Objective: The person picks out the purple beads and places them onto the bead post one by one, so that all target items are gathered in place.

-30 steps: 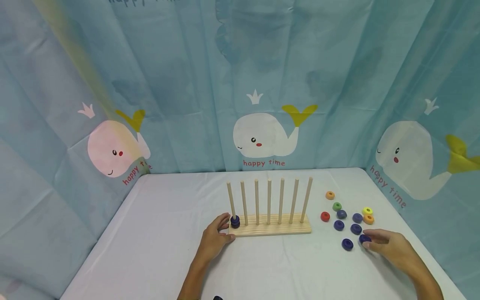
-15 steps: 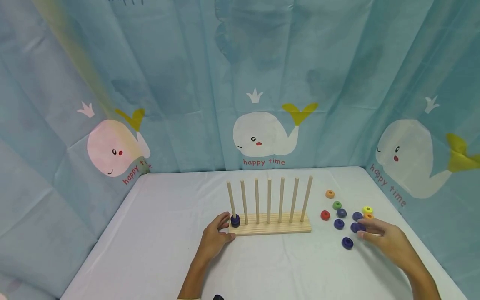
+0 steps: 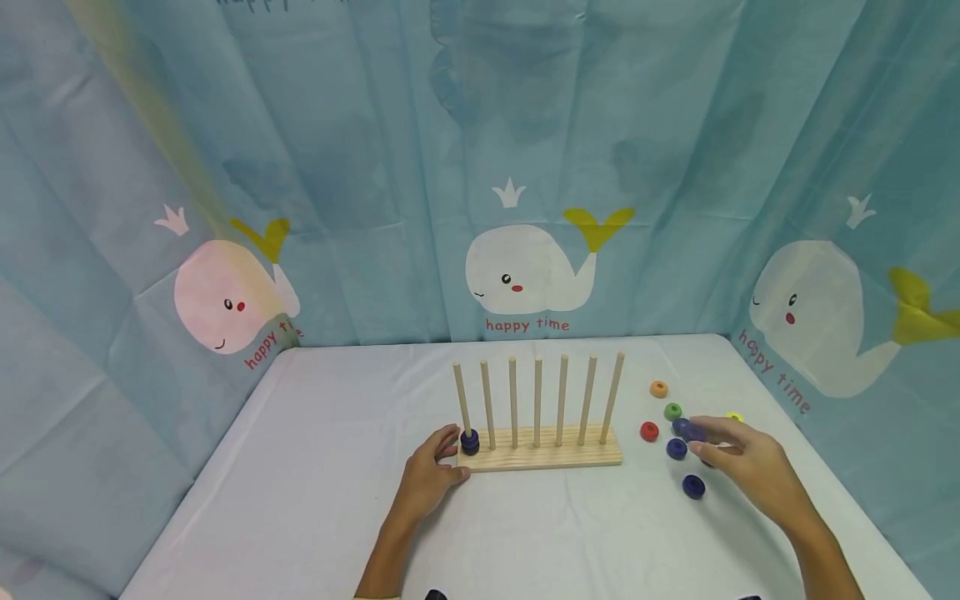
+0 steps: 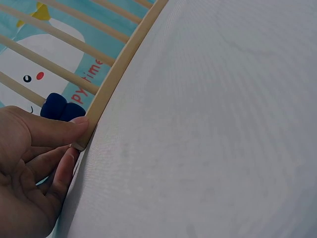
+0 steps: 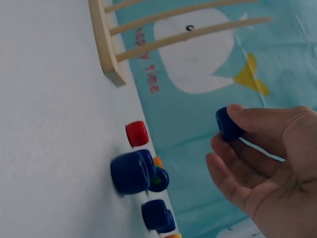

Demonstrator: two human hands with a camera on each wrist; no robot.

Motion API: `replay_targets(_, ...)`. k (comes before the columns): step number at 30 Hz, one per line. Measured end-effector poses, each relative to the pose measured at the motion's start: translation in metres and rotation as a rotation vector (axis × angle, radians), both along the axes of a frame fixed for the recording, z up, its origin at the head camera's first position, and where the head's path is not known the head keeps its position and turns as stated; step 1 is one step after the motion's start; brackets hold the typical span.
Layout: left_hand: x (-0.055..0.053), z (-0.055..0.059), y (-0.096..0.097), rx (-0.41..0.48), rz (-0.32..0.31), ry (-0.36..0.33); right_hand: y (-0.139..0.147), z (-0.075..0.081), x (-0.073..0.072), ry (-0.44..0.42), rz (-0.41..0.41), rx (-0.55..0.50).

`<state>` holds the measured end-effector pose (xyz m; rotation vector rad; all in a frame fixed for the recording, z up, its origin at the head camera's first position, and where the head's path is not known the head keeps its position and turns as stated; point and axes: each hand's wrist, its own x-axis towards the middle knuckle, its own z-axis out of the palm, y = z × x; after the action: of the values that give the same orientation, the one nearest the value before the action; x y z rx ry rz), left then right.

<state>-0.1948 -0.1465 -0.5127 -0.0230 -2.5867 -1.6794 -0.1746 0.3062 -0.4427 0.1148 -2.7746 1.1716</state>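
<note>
A wooden board [image 3: 540,457] with several upright pegs stands on the table, and two dark blue beads [image 3: 469,442] sit stacked on its leftmost peg. My left hand [image 3: 431,482] grips the board's left end, thumb on the front edge in the left wrist view. Between thumb and fingertips, my right hand [image 3: 750,462] pinches a dark blue bead [image 5: 229,124], raised above the table. Under and beside that hand lie loose blue beads, one [image 3: 693,487] nearer the front and another [image 3: 677,448] to its left. The right hand partly hides other beads.
A red bead [image 3: 649,432], a green bead [image 3: 672,411] and an orange bead [image 3: 658,389] lie right of the board. A yellow bead [image 3: 734,417] shows behind the right hand. A blue whale-print curtain [image 3: 375,250] hangs along the table's back and sides.
My right hand has lifted the blue bead from the table and carried it left and away from me, towards the board. The left hand and the board have stayed put.
</note>
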Motion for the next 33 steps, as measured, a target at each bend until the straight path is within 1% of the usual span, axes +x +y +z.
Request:
replay_targets(7,-0.001,-0.001,0.000,0.008,-0.003,-0.003,-0.021,0.006,-0.007,0.131,0.074,0.003)
replay_targets(11,-0.001,-0.002,0.000,0.009,-0.006,-0.003,-0.034,0.014,-0.010,0.170,0.119,-0.008)
replay_targets(19,-0.002,-0.003,-0.001,0.009,-0.011,0.001,-0.055,0.028,-0.015,0.203,0.194,-0.068)
replay_targets(25,-0.001,-0.003,-0.001,0.007,-0.008,0.001,-0.069,0.036,-0.014,0.273,0.221,-0.056)
replay_targets(33,0.000,-0.002,-0.001,0.015,-0.011,0.003,-0.086,0.046,-0.016,0.378,0.316,-0.042)
